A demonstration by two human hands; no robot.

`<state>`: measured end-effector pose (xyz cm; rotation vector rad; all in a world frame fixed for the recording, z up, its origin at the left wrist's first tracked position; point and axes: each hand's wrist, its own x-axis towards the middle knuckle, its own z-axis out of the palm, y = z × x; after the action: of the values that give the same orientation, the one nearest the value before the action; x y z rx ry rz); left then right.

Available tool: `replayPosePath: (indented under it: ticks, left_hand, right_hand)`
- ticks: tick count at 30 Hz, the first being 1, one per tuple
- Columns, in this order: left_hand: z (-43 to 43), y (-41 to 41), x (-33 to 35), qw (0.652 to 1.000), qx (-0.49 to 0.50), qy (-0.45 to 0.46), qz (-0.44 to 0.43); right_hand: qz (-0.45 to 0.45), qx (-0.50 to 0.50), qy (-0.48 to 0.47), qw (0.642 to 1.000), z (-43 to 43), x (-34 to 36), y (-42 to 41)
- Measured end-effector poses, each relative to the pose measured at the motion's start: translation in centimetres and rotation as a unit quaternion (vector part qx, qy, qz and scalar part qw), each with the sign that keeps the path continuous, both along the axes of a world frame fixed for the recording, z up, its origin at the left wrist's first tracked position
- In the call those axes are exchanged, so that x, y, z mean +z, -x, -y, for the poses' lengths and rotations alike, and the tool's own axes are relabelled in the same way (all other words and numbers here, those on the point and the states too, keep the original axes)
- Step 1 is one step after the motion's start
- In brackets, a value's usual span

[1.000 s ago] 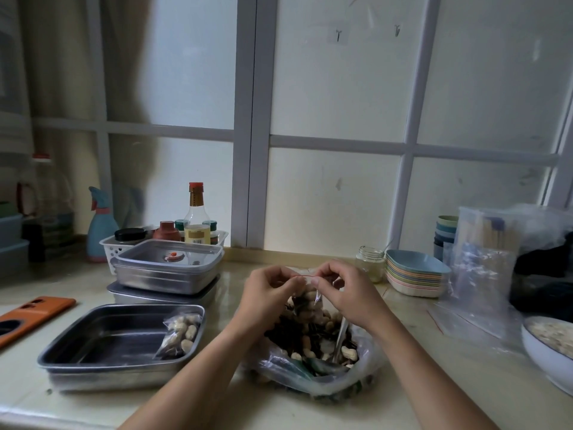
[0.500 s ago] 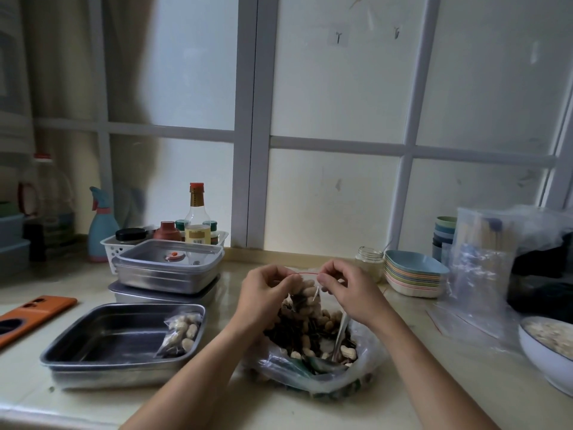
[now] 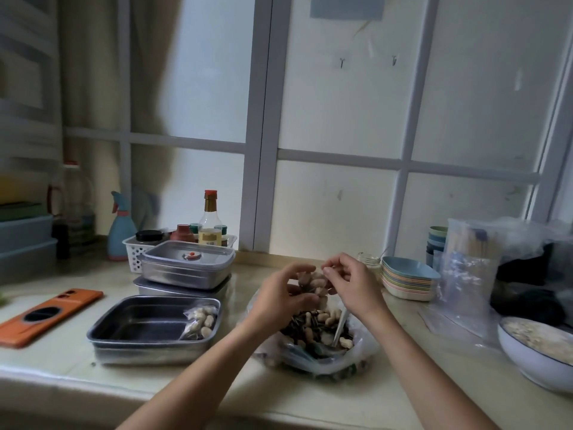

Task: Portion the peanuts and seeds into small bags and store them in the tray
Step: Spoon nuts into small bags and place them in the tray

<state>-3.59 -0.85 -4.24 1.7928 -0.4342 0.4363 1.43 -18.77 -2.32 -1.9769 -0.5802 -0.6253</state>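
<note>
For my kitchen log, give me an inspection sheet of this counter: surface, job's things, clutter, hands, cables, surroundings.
Surface: pale countertop, crowded at the back.
Job's things: small bag of peanuts held above the big open bag of peanuts and seeds, a white handle in it; steel tray at left holds one filled bag.
Clutter: lidded steel boxes, orange board, basket of bottles, stacked dishes, white bowl, clear bags.
Hands: left hand grips the small bag; right hand pinches its top.
Cables: nothing seen.
Surroundings: frosted window, curtain at left.
</note>
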Motion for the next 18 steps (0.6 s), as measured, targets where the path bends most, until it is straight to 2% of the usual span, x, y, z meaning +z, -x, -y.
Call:
replayPosePath:
  ticks: [6,8,10,12,14,16,18]
  left_hand:
    - [-4.3,3.8,3.1,0.999,0.035,-0.004,-0.027]
    - [-6.8,5.2,4.5,0.997,0.02,0.007,-0.068]
    - [-9.9,5.8,5.4,0.992,0.037,-0.03,-0.121]
    - [-12.8,5.9,6.2,0.969,0.12,-0.118,-0.179]
    - [-15.4,5.9,6.1,0.925,0.21,-0.214,-0.234]
    - [-17.0,5.7,5.0,0.883,0.244,-0.304,-0.261]
    - [-18.1,5.5,3.3,0.868,0.248,-0.329,-0.277]
  right_hand:
    - [-0.083,0.067,0.021,0.994,-1.7,2.0,2.8]
    - [-0.083,0.074,0.044,0.993,-2.4,2.8,3.5]
    - [-0.09,0.083,0.075,0.99,-3.0,3.4,4.1]
    - [-0.095,0.095,0.104,0.985,-3.3,3.9,4.6]
    - [-0.098,0.103,0.128,0.981,-3.5,4.5,4.7]
    - [-0.103,0.106,0.145,0.978,-3.8,4.8,4.7]
    - [-0.114,0.108,0.152,0.976,-4.2,4.8,4.5]
